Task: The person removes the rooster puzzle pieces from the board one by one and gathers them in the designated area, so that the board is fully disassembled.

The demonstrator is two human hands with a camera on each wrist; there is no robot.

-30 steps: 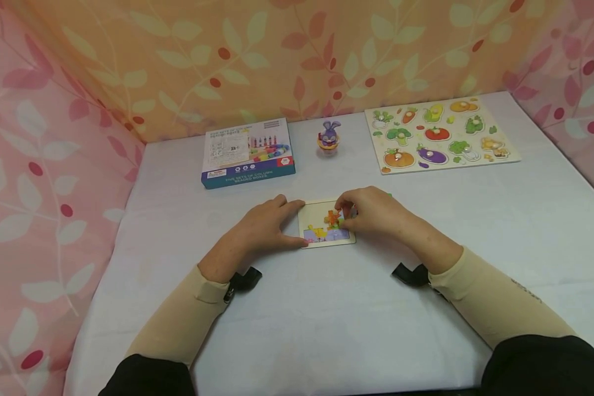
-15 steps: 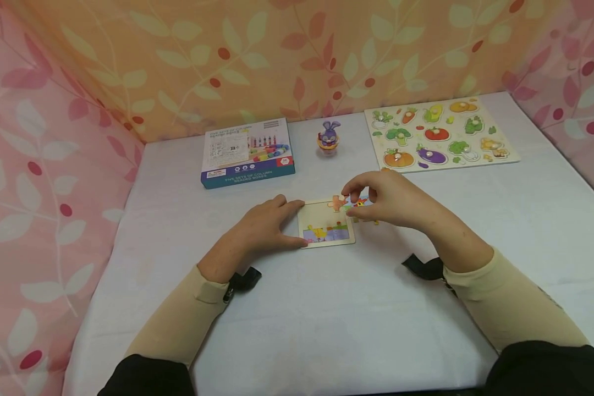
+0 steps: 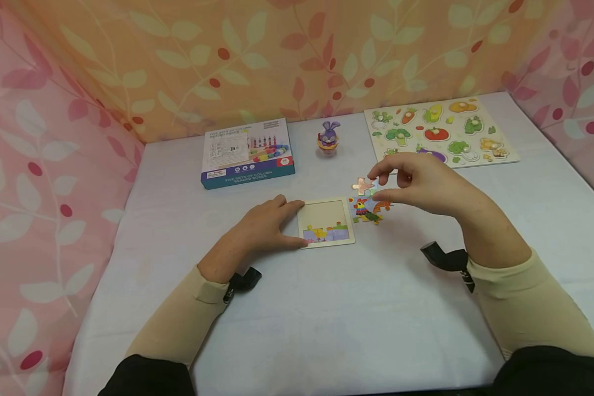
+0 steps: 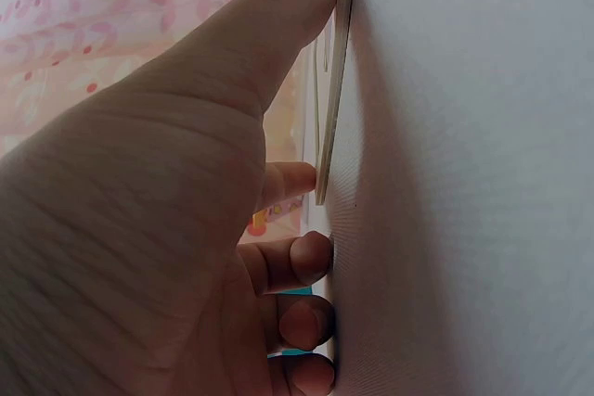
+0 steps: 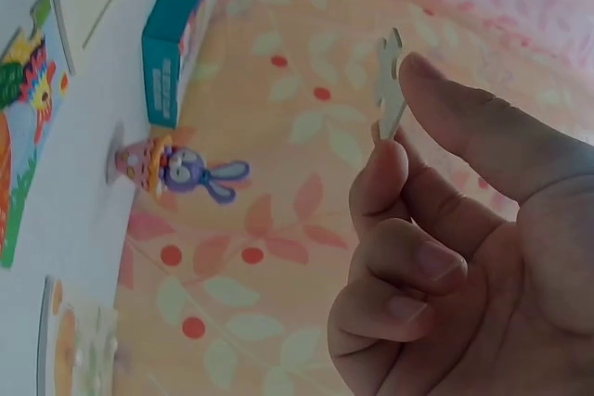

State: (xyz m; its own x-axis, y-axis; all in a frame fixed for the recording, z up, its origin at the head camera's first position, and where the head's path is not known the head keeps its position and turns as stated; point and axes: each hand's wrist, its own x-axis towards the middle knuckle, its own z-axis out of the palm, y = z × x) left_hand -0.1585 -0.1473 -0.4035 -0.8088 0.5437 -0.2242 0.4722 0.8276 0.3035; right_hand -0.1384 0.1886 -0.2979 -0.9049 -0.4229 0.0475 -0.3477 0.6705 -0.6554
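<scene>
A small square wooden puzzle tray (image 3: 326, 210) lies flat on the white table, with several jigsaw pieces (image 3: 325, 233) fitted along its near side. My left hand (image 3: 259, 226) holds the tray at its left side, thumb and index finger at the two left corners. In the left wrist view the other fingers rest loosely bent at the table. My right hand (image 3: 428, 184) pinches a jigsaw piece (image 5: 390, 85) between thumb and index finger, raised above the table. Under and beside it, right of the tray, lie other jigsaw pieces (image 3: 368, 210) with a colourful bird print.
A flat teal-edged box (image 3: 247, 176) stands at the back left. Right of it is a purple rabbit figure (image 3: 329, 135) on a small base. A vegetable knob-puzzle board (image 3: 455, 120) lies at the back right. Patterned curtains (image 3: 297, 60) enclose the table's back and sides.
My right hand has lifted the jigsaw piece off the tray and carried it right and away, uncovering the bird-print pieces. My left hand has stayed at the tray.
</scene>
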